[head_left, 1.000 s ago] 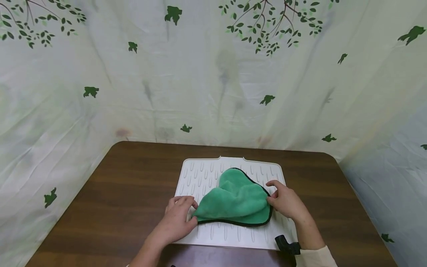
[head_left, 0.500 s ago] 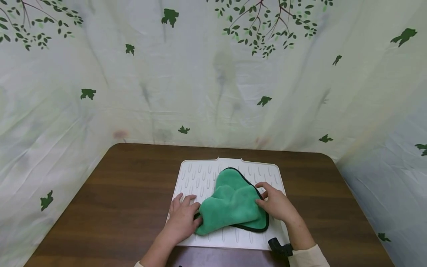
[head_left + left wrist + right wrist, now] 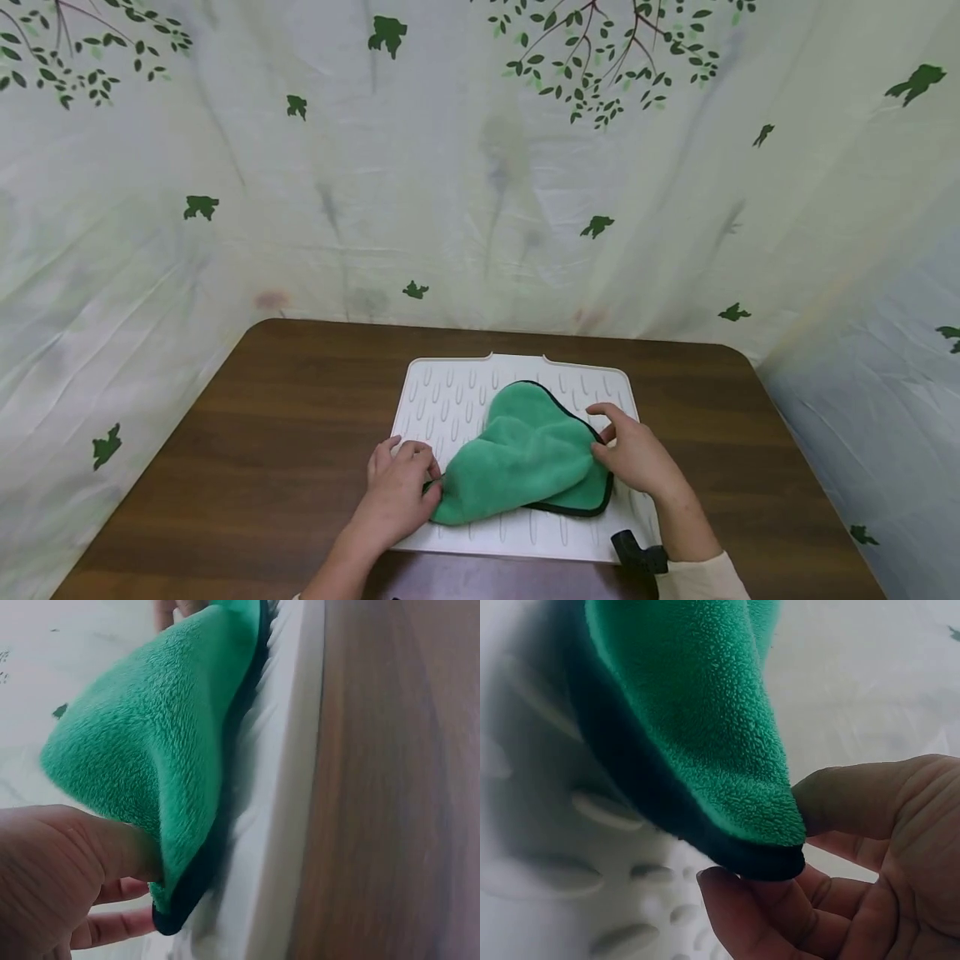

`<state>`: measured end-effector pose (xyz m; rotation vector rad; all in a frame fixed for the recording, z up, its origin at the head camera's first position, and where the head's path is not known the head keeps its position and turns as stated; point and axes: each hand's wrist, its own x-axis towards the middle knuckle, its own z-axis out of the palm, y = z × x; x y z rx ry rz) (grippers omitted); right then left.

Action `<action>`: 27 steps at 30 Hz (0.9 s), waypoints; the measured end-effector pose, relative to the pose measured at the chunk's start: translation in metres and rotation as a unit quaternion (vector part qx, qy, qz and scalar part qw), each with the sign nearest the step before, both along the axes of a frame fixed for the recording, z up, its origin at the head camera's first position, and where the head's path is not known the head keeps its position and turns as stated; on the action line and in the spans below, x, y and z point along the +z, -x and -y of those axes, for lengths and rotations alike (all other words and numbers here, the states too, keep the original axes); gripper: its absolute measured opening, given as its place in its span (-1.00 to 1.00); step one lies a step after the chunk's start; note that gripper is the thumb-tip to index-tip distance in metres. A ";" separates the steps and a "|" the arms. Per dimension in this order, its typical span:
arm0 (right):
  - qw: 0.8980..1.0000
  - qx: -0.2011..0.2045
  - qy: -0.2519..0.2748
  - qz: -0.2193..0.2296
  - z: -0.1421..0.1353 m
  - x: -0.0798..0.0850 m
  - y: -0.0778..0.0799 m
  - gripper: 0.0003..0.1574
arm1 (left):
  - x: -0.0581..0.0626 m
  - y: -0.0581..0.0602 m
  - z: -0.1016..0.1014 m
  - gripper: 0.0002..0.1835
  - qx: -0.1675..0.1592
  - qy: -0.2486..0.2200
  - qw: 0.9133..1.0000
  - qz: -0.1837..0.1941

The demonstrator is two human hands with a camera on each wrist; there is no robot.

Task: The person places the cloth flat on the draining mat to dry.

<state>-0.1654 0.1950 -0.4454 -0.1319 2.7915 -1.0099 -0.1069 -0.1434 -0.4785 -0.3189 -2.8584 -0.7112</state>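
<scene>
A fluffy green cloth [image 3: 525,454] with a black bound edge lies bunched over a white ridged mat [image 3: 442,392]. At its left end my left hand [image 3: 397,493] pinches a corner; the left wrist view shows the thumb [image 3: 120,847] on the green pile and fingers beneath the black edge. On the other side my right hand [image 3: 637,454] pinches the cloth's right corner between thumb and fingers, seen close in the right wrist view with the black edge [image 3: 757,859] just over the fingers. Part of the cloth's underside and the mat below it are hidden.
Under the mat is a dark brown wooden table [image 3: 262,433] with rounded far corners. A pale curtain [image 3: 465,208] printed with leaves and birds hangs behind it and along both sides. A black strap piece [image 3: 637,552] sits at my right wrist.
The cloth's near left part has folded over toward the front, covering some of the black edge. Both hands shifted right and left slightly while keeping their corners.
</scene>
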 end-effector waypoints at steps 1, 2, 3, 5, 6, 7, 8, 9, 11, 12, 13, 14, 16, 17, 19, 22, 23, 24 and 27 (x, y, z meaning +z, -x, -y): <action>1.000 -0.002 -0.002 -0.001 -0.001 0.000 0.000 -0.37 | 0.002 -0.001 0.002 -0.78 0.005 0.001 1.000 0.000; 1.000 -0.003 -0.004 -0.001 -0.002 0.001 0.000 -0.36 | 0.004 -0.003 0.005 -0.79 0.011 0.004 1.000 0.000; 1.000 -0.006 -0.006 -0.001 -0.003 0.002 0.000 -0.36 | 0.006 -0.004 0.007 -0.80 0.019 0.006 1.000 0.000; 1.000 -0.012 -0.012 -0.002 -0.004 0.004 0.000 -0.35 | 0.010 -0.007 0.011 -0.81 0.038 0.009 0.999 0.000; 1.000 -0.017 -0.016 -0.002 -0.004 0.004 0.000 -0.34 | 0.011 -0.009 0.012 -0.81 0.046 0.010 0.999 0.000; 1.000 -0.020 -0.020 -0.004 -0.004 0.005 0.000 -0.34 | 0.012 -0.010 0.013 -0.82 0.053 0.011 0.999 0.002; 0.999 -0.024 -0.023 -0.005 -0.004 0.005 0.000 -0.34 | 0.012 -0.010 0.014 -0.82 0.058 0.012 0.998 0.004; 0.999 -0.027 -0.027 -0.006 -0.004 0.005 0.000 -0.34 | 0.012 -0.011 0.014 -0.83 0.061 0.011 0.998 0.007; 0.999 -0.029 -0.031 -0.008 -0.002 0.004 -0.001 -0.37 | 0.010 -0.011 0.013 -0.87 0.062 0.002 0.998 0.015; 0.999 -0.031 -0.031 -0.009 -0.001 0.003 -0.001 -0.39 | 0.009 -0.010 0.012 -0.88 0.061 -0.006 0.998 0.019; 0.999 -0.033 -0.029 -0.010 0.000 0.002 -0.001 -0.41 | 0.008 -0.009 0.011 -0.91 0.061 -0.015 0.998 0.023; 0.999 -0.035 -0.025 -0.012 0.001 0.001 0.000 -0.43 | 0.006 -0.007 0.009 -0.93 0.062 -0.025 0.997 0.025; 0.999 -0.039 -0.012 -0.017 0.002 -0.001 0.001 -0.46 | 0.004 -0.003 0.007 -0.90 0.068 -0.049 0.996 0.033; 0.999 -0.040 -0.004 -0.019 0.003 -0.003 0.001 -0.46 | 0.004 -0.001 0.006 -0.88 0.070 -0.058 0.995 0.037; 0.999 -0.037 0.011 -0.022 0.005 -0.004 0.002 -0.47 | 0.003 0.002 0.005 -0.86 0.076 -0.076 0.993 0.049; 0.999 -0.022 0.018 -0.020 0.006 -0.006 0.002 -0.49 | 0.005 0.005 0.003 -0.81 0.070 -0.125 0.986 0.081; 1.000 -0.014 0.017 -0.018 0.005 -0.006 0.002 -0.49 | 0.006 0.005 0.003 -0.77 0.062 -0.147 0.983 0.092; 1.000 -0.006 0.016 -0.016 0.005 -0.006 0.002 -0.49 | 0.007 0.006 0.003 -0.72 0.053 -0.169 0.979 0.104; 1.000 0.014 0.017 -0.018 0.004 -0.007 0.001 -0.45 | 0.010 0.006 0.002 -0.59 0.021 -0.224 0.965 0.133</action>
